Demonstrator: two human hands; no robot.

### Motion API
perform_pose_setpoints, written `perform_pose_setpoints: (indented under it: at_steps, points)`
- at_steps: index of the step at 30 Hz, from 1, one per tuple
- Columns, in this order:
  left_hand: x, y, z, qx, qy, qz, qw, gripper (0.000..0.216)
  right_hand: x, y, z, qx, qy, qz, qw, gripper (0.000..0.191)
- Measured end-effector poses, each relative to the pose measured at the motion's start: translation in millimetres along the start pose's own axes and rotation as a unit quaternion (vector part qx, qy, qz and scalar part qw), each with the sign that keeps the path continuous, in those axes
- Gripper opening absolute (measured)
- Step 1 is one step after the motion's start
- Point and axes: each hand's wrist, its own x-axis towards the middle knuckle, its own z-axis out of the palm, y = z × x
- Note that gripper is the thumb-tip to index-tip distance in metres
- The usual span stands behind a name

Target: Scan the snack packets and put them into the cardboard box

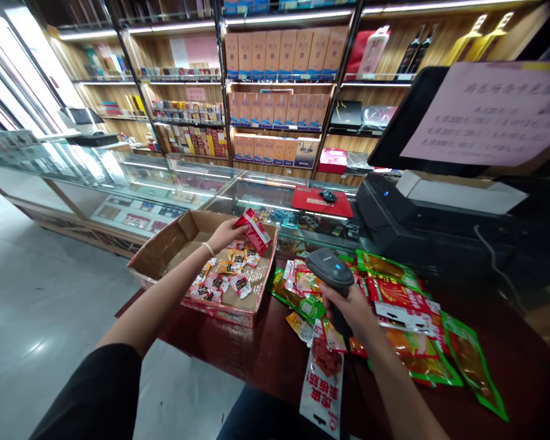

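Note:
My left hand (227,235) is closed on a red snack packet (255,231), held over the right side of an open cardboard box (165,252). Several small wrapped snack packets (229,267) lie in the box below it. In my right hand (351,308) is a black barcode scanner (330,269), its head pointing up and to the left. Under and around the scanner, snack bags in red, green and white are piled on the dark red counter. A white and red snack bag (321,385) hangs toward the counter's near edge, and a green-edged bag (474,363) lies at the right.
A black register with a screen (407,116) stands at the right, a pink handwritten sheet (490,116) on it. Beyond the box runs a glass display case (187,177). A mouse (327,196) rests on a red mat (302,200). Shelves of boxes and bottles line the back wall.

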Motion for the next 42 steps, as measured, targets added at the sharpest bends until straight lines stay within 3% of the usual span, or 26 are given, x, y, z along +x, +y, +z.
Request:
perform_pose_setpoints:
  at_steps: [2, 4, 9, 15, 20, 25, 30, 33, 38, 42]
  points:
    - [-13, 14, 4, -0.137, 0.035, -0.064, 0.988, 0.038, -4, -4, 4, 0.007, 0.001, -0.01, 1.0, 0.048]
    - [-30, 24, 11, -0.218, 0.082, -0.08, 0.969, 0.038, -7, -6, 7, 0.015, 0.002, -0.015, 1.0, 0.046]
    - [-74, 27, 40, -0.317, 0.197, -0.015, 0.928, 0.038, -7, -1, 17, 0.025, -0.02, -0.037, 0.999, 0.046]
    - [-101, 18, 56, -0.291, 0.245, 0.04, 0.924, 0.045, 4, -2, 39, 0.013, -0.058, -0.074, 0.996, 0.048]
    - [-100, 16, 53, -0.251, 0.268, 0.039, 0.929, 0.042, 7, -15, 52, -0.013, -0.074, -0.067, 0.995, 0.04]
    - [-98, 17, 55, -0.232, 0.266, 0.04, 0.935, 0.043, 5, -18, 49, -0.011, -0.068, -0.054, 0.996, 0.036]
    - [-101, 24, 61, -0.201, 0.294, 0.058, 0.933, 0.042, -3, -10, 24, 0.029, -0.031, -0.063, 0.997, 0.036]
    - [-102, 37, 79, -0.153, 0.296, 0.085, 0.939, 0.04, -11, -2, -4, 0.033, 0.01, -0.062, 0.997, 0.035]
    - [-103, 64, 146, -0.005, 0.219, 0.131, 0.967, 0.033, -34, 18, -64, 0.068, 0.094, -0.047, 0.992, 0.037]
    - [-100, 64, 213, 0.113, 0.102, 0.178, 0.972, 0.016, -58, 31, -107, 0.09, 0.165, -0.035, 0.982, 0.04]
